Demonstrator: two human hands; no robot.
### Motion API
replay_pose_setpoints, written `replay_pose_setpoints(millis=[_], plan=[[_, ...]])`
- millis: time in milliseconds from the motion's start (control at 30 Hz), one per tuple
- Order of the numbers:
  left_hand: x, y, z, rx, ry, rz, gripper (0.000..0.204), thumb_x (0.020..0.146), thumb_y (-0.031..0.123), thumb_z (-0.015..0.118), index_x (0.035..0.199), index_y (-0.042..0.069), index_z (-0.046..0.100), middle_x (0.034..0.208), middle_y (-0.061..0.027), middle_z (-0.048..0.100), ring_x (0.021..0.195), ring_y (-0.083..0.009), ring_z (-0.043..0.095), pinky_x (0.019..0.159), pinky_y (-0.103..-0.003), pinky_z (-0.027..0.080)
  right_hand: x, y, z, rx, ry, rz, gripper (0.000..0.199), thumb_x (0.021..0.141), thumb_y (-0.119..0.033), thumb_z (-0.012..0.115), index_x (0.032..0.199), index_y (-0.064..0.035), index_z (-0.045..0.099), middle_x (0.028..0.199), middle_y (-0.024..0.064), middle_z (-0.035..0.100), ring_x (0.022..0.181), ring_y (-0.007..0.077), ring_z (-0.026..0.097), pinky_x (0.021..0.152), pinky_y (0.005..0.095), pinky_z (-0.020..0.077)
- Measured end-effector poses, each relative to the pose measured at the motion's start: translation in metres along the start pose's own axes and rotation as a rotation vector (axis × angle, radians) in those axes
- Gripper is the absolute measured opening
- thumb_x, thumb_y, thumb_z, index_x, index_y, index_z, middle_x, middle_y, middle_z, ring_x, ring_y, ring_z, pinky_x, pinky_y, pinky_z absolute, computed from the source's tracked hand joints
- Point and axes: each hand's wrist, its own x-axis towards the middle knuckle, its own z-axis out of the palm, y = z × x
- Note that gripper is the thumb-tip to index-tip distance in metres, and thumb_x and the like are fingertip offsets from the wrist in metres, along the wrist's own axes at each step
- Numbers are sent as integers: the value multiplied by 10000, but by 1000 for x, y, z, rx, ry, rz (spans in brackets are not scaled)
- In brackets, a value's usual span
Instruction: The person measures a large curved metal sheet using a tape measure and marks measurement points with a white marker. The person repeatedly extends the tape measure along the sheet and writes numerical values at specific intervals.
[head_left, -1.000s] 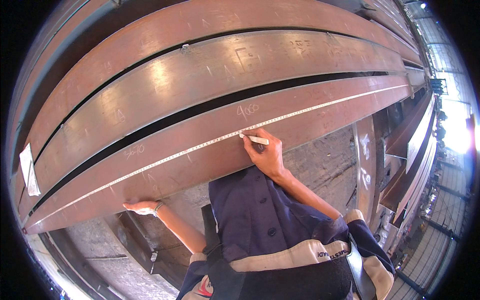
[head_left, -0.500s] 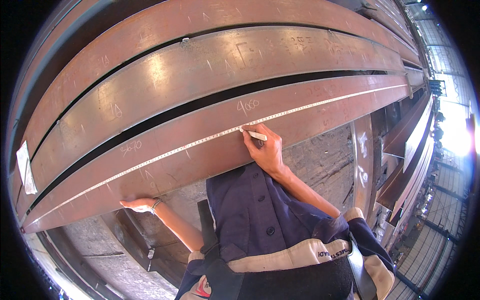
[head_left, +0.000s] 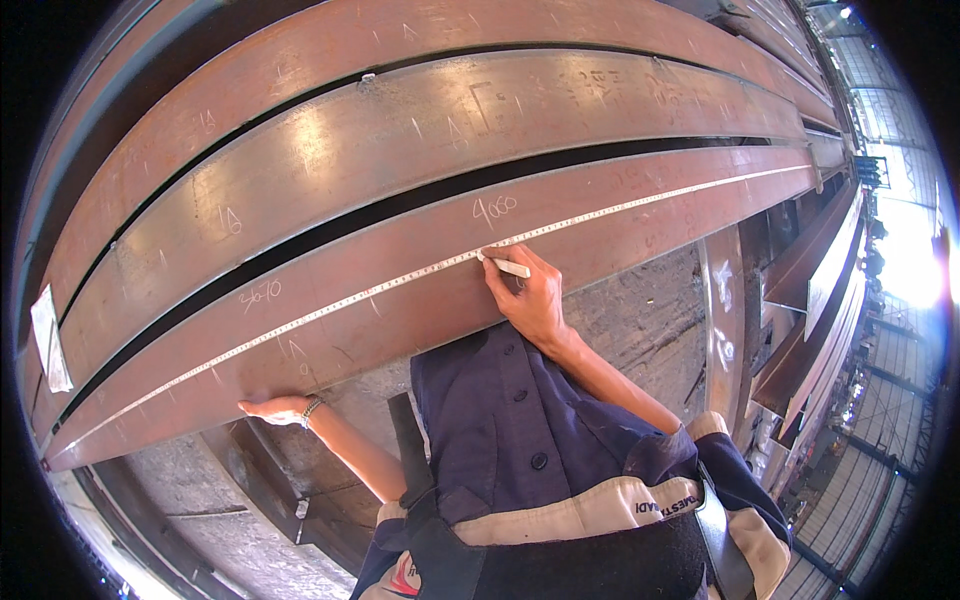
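My right hand (head_left: pixel 530 300) grips a white chalk marker (head_left: pixel 505 266) with its tip against a measuring tape (head_left: pixel 350 297) that runs the whole length of a long rust-brown steel beam (head_left: pixel 420 330). Chalk figures are written on the beam just above the marker tip. My left hand (head_left: pixel 278 408) lies flat, fingers together, pressed against the lower edge of the same beam, further to the left. A metal band sits on that wrist. My dark blue shirt fills the lower middle of the view.
Several more long steel beams (head_left: pixel 400 130) lie stacked side by side beyond the marked one, with dark gaps between them. A white paper tag (head_left: pixel 50 340) hangs at the far left. More steel sections (head_left: pixel 800 290) and concrete floor (head_left: pixel 640 320) lie to the right.
My right hand has held the marker at nearly the same place on the tape, its tip edging slightly left. My left hand has stayed pressed on the beam's lower edge.
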Motion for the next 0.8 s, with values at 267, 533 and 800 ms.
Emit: replay_pose_setpoints(millis=[267, 533, 800], plan=[[-5, 4, 2, -7, 2, -2, 778, 1051, 549, 529, 1499, -87, 553, 1574, -257, 516, 1383, -376, 558, 1188, -510, 463, 4, -9, -1, -7, -74, 112, 102, 940, -57, 761, 1035, -20, 759, 997, 161, 774, 868, 320, 769, 750, 371, 583], [-6, 8, 1, 68, 4, -12, 792, 1051, 567, 520, 1502, -83, 548, 1572, -267, 512, 1381, -383, 559, 1186, -521, 463, 27, -39, -42, -205, -363, 220, 170, 920, -140, 767, 975, 18, 734, 747, 173, 731, 690, 300, 751, 668, 386, 578], [-7, 4, 1, 24, -9, 3, 821, 1051, 597, 504, 1513, -81, 531, 1572, -279, 504, 1383, -399, 556, 1183, -535, 460, 11, -20, -13, 194, -31, 301, 107, 949, -113, 756, 1006, -23, 750, 859, 160, 766, 732, 278, 771, 680, 391, 589]])
